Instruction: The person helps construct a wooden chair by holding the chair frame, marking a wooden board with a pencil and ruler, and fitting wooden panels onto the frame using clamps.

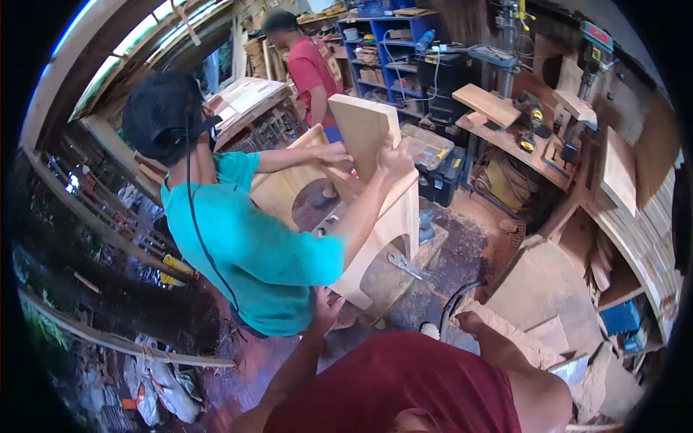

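My left hand (328, 309) is low in the middle of the view, its fingers apart, beside the near end of a pale wooden frame (406, 216). Whether it touches the wood I cannot make out. My right hand (471, 323) hangs near a black hose (462, 292) and a sawdust-covered board (541, 281); its fingers are not clear. A co-worker in a teal shirt (245, 238) leans over the frame and grips a thick wooden panel (361, 130), tilted upright above it. An adjustable wrench (404, 265) lies by the frame's leg.
Another person in a red shirt (315, 68) stands farther back, near blue shelves (390, 54). To the right, a bench (530, 155) bears a yellow drill (534, 126) and wood pieces. Black tool cases (442, 177) stand beside it. A wooden rail (130, 343) runs along the left.
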Action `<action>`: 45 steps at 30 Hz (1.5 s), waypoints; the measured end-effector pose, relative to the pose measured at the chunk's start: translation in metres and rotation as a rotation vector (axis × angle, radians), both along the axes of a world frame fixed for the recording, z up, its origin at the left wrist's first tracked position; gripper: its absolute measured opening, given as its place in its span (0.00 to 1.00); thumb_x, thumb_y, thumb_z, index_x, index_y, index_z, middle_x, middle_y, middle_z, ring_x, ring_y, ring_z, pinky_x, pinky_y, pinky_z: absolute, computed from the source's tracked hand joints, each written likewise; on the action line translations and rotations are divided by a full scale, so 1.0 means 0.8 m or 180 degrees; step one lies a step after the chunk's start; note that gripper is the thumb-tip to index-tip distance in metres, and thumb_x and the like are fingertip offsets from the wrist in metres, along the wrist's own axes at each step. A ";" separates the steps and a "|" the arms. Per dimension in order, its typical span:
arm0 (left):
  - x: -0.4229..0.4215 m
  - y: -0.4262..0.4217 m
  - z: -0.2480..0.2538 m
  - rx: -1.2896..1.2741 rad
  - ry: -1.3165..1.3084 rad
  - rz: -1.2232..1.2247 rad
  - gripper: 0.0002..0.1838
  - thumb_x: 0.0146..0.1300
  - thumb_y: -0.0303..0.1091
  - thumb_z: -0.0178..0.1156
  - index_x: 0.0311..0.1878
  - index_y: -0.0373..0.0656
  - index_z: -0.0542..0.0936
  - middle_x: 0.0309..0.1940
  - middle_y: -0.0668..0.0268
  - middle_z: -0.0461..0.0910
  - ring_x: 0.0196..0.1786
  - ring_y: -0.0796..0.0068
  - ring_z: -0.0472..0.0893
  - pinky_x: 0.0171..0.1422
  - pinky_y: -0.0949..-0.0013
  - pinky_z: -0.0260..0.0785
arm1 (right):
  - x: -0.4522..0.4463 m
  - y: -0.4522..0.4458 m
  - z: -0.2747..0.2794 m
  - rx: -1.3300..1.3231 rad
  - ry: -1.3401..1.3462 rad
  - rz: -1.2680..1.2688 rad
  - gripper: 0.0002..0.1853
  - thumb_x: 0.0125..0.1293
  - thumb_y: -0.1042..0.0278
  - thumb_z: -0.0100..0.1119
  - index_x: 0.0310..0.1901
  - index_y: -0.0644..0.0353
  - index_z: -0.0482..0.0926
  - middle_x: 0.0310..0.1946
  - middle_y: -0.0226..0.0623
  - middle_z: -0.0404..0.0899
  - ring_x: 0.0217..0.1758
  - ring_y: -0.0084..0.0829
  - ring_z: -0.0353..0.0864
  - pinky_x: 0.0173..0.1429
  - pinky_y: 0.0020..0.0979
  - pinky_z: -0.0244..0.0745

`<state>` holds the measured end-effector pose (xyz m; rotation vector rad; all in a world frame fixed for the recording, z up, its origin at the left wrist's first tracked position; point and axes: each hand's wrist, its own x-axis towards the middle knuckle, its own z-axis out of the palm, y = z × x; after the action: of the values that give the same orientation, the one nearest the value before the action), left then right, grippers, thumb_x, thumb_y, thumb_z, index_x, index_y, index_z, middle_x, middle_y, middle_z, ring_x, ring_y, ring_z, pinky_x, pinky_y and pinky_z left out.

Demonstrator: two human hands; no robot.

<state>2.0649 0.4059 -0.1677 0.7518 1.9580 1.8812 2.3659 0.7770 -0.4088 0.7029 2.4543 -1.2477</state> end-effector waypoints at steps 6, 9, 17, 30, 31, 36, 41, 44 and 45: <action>0.002 0.004 0.000 -0.1160 0.0578 0.0213 0.34 0.54 0.23 0.60 0.63 0.42 0.57 0.55 0.59 0.68 0.54 0.66 0.73 0.55 0.62 0.68 | -0.020 0.077 -0.052 0.0442 0.0490 0.1122 0.17 0.66 0.59 0.45 0.49 0.54 0.80 0.28 0.38 0.82 0.25 0.28 0.81 0.35 0.34 0.77; -0.016 -0.015 -0.072 0.0217 -0.0985 0.0283 0.31 0.56 0.24 0.59 0.62 0.42 0.58 0.54 0.59 0.68 0.53 0.70 0.73 0.54 0.64 0.69 | -0.051 0.108 -0.057 0.0339 0.0424 0.1287 0.15 0.62 0.62 0.47 0.45 0.55 0.81 0.31 0.41 0.81 0.29 0.35 0.81 0.40 0.37 0.76; 0.013 -0.001 0.015 -0.1475 -0.0347 0.0211 0.32 0.60 0.26 0.57 0.63 0.38 0.53 0.56 0.58 0.67 0.45 0.77 0.72 0.48 0.73 0.68 | -0.154 0.101 -0.079 0.1324 0.0073 0.2088 0.10 0.55 0.67 0.49 0.35 0.60 0.77 0.30 0.45 0.78 0.40 0.40 0.79 0.49 0.41 0.72; 0.141 -0.277 -0.219 -0.2796 -0.0194 -0.0903 0.29 0.61 0.49 0.55 0.60 0.39 0.70 0.59 0.49 0.69 0.62 0.55 0.68 0.66 0.61 0.60 | -0.187 -0.082 0.055 -0.0090 0.0100 0.2583 0.29 0.68 0.44 0.37 0.33 0.68 0.75 0.34 0.50 0.79 0.37 0.44 0.79 0.45 0.43 0.70; 0.162 -0.316 -0.238 -0.2837 -0.0850 -0.0295 0.30 0.60 0.51 0.56 0.59 0.40 0.71 0.59 0.49 0.69 0.61 0.54 0.69 0.66 0.60 0.60 | -0.197 -0.103 0.022 0.0466 -0.0632 0.1876 0.36 0.69 0.39 0.30 0.34 0.69 0.76 0.34 0.51 0.79 0.39 0.39 0.80 0.47 0.42 0.71; 0.270 -0.534 -0.316 -0.3442 -0.1157 0.0596 0.28 0.58 0.51 0.56 0.58 0.45 0.74 0.55 0.53 0.73 0.58 0.53 0.72 0.63 0.60 0.63 | -0.239 -0.231 0.076 0.0711 0.0132 0.2776 0.30 0.67 0.42 0.39 0.34 0.66 0.77 0.26 0.46 0.79 0.33 0.39 0.80 0.40 0.41 0.73; 0.345 -0.710 -0.349 -0.3774 0.1497 -0.0827 0.13 0.56 0.41 0.56 0.42 0.46 0.79 0.35 0.63 0.82 0.40 0.63 0.81 0.46 0.61 0.73 | -0.284 -0.412 0.089 0.0425 -0.0563 0.3537 0.28 0.65 0.43 0.44 0.32 0.65 0.78 0.21 0.44 0.78 0.24 0.37 0.79 0.36 0.38 0.74; 0.367 -0.751 -0.335 -0.3259 -0.1041 0.0335 0.12 0.57 0.41 0.56 0.37 0.43 0.79 0.29 0.56 0.81 0.33 0.62 0.81 0.40 0.59 0.74 | -0.299 -0.563 0.207 0.0210 0.0119 0.3103 0.30 0.65 0.38 0.45 0.30 0.63 0.78 0.24 0.39 0.79 0.28 0.31 0.78 0.37 0.33 0.73; 0.369 -0.752 -0.303 -0.3984 0.0877 0.0381 0.17 0.60 0.43 0.54 0.30 0.37 0.79 0.26 0.50 0.79 0.31 0.57 0.81 0.38 0.57 0.73 | -0.307 -0.597 0.214 0.0194 0.0121 0.3094 0.30 0.65 0.38 0.45 0.30 0.63 0.78 0.24 0.39 0.79 0.28 0.31 0.78 0.37 0.33 0.73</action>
<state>2.3600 -0.1959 -0.4103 0.4659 2.7705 0.2920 2.1207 0.2993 -0.2376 -0.4914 2.3332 -0.7741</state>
